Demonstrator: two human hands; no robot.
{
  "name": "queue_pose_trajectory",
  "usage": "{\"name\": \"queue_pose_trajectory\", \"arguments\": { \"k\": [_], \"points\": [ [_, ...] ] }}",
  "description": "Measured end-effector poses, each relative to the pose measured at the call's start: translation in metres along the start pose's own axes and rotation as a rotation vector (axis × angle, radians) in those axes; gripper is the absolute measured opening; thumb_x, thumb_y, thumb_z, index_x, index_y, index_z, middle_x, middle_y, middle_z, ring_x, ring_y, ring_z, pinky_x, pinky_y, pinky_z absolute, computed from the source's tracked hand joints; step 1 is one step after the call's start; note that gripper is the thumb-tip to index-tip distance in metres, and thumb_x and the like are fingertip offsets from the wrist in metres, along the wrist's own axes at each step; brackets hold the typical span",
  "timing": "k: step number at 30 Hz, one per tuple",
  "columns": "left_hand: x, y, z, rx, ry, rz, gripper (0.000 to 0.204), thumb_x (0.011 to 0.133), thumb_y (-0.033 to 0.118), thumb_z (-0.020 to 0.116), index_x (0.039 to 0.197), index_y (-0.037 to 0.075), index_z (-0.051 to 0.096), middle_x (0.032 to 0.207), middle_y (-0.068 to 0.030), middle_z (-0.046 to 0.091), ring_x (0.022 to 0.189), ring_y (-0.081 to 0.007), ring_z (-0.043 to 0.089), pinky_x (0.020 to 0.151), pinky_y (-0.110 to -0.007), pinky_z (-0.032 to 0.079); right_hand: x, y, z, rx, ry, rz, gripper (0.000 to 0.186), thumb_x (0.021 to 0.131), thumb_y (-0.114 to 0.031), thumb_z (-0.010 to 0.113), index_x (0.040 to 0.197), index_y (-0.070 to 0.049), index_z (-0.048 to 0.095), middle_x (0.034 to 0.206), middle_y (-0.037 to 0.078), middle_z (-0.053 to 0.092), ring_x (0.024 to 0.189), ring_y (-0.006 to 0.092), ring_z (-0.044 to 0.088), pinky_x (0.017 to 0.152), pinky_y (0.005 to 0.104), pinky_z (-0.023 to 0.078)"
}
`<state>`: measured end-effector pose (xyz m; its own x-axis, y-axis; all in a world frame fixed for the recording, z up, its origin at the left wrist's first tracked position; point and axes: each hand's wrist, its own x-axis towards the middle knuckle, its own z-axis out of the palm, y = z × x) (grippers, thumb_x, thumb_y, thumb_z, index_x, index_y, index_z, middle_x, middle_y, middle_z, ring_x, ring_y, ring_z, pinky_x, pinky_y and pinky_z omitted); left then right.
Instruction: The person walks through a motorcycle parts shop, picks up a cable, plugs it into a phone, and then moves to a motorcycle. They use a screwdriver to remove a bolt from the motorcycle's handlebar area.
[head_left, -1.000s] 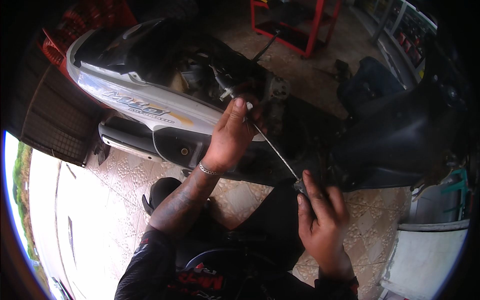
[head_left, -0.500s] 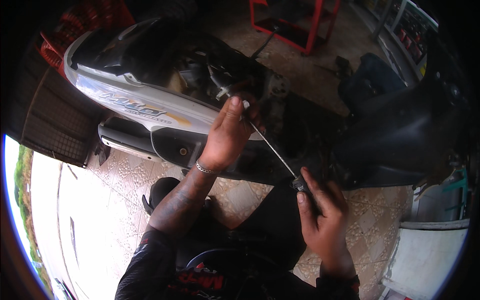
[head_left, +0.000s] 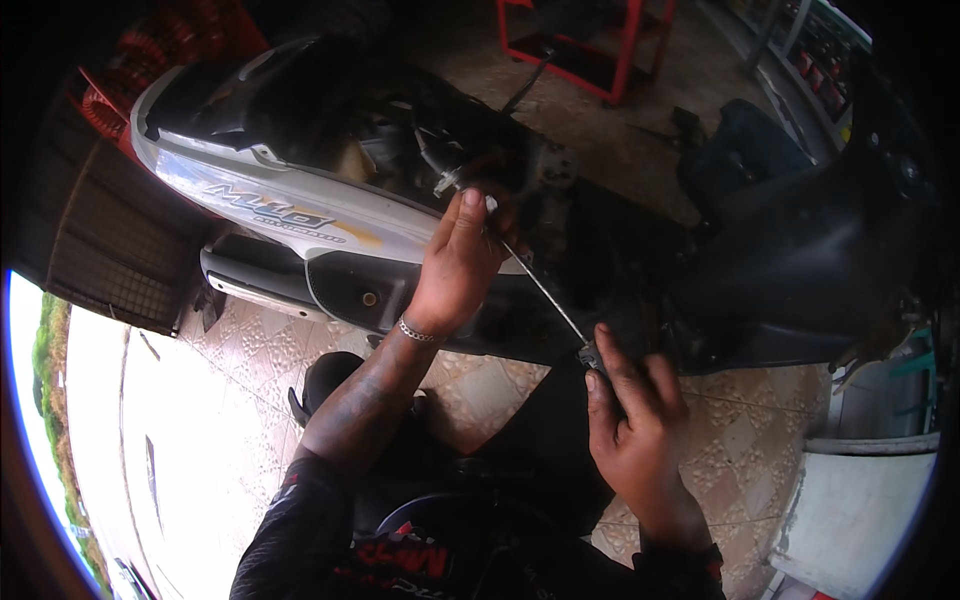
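A scooter (head_left: 400,235) with white side panels lies across the view, its seat area uncovered and dark engine parts showing. My right hand (head_left: 637,420) is closed around the dark handle of a screwdriver (head_left: 547,293), index finger stretched along it. The long metal shaft runs up and left to my left hand (head_left: 462,262). That hand is closed at the scooter's exposed middle, thumb and fingers pinching a small white part (head_left: 490,203) by the screwdriver's tip. The tip itself is hidden behind the fingers.
A red wheeled cart (head_left: 620,60) stands on the floor beyond the scooter. A dark blue bin (head_left: 750,155) is at the far right, near shelves. The scooter's black front shield (head_left: 800,270) fills the right side. Patterned tiles (head_left: 740,430) cover the floor.
My right hand and the screwdriver handle have shifted slightly up and left. My left hand keeps nearly the same place and pinch.
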<state>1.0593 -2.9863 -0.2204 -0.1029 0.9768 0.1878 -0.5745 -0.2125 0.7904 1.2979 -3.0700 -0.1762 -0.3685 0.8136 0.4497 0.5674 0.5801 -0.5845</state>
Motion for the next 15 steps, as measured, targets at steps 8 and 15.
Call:
{"name": "queue_pose_trajectory", "arguments": {
  "k": [8,15],
  "points": [
    [0.0005,-0.0009,0.0024,-0.021,0.018,0.001,0.042,0.104,0.043,0.043,0.129,0.010,0.049,0.089,0.0004,0.044,0.083,-0.0142,0.043,0.081,-0.034,0.040,0.0024,0.0039,0.0026,-0.158,0.063,-0.110,0.042,0.088,-0.014,0.069,0.131,-0.016,0.065,0.089,0.005,0.057,0.070,0.0210,0.061,0.057,0.0334,0.050],
    [0.0025,0.0024,0.0020,-0.031,-0.003,0.000,0.048,0.105,0.042,0.042,0.141,0.010,0.042,0.099,0.0014,0.045,0.090,-0.0134,0.045,0.084,-0.035,0.044,-0.0004,0.0053,0.0046,-0.250,0.080,-0.116,0.041,0.087,-0.015,0.070,0.128,-0.019,0.067,0.091,0.005,0.057,0.072,0.0203,0.060,0.058,0.0331,0.049]
  ]
}}
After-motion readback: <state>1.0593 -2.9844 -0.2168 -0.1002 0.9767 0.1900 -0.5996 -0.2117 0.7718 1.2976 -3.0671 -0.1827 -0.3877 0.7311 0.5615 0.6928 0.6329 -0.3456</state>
